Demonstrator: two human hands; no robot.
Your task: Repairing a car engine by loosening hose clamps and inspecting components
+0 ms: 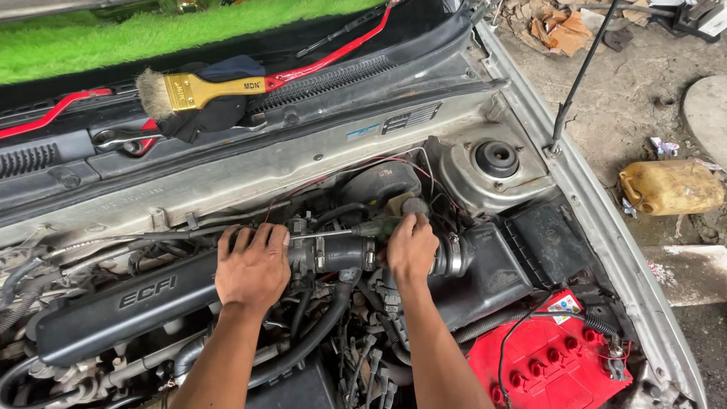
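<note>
I look down into a car's open engine bay. My left hand (252,265) rests flat on the black intake duct (113,307), fingers spread over its right end next to a metal hose clamp (320,252). My right hand (411,246) is closed around the green handle of a screwdriver (379,226). Its thin metal shaft (318,235) points left, toward the clamp and my left fingers. Just right of my right hand, the black ribbed hose (448,257) joins the air box (492,273).
A red battery (549,360) sits at lower right. A yellow-handled brush (201,89) and a dark cloth lie on the cowl at the back. The hood prop rod (579,76) stands at the right fender. A yellow jerrycan (670,187) lies on the ground.
</note>
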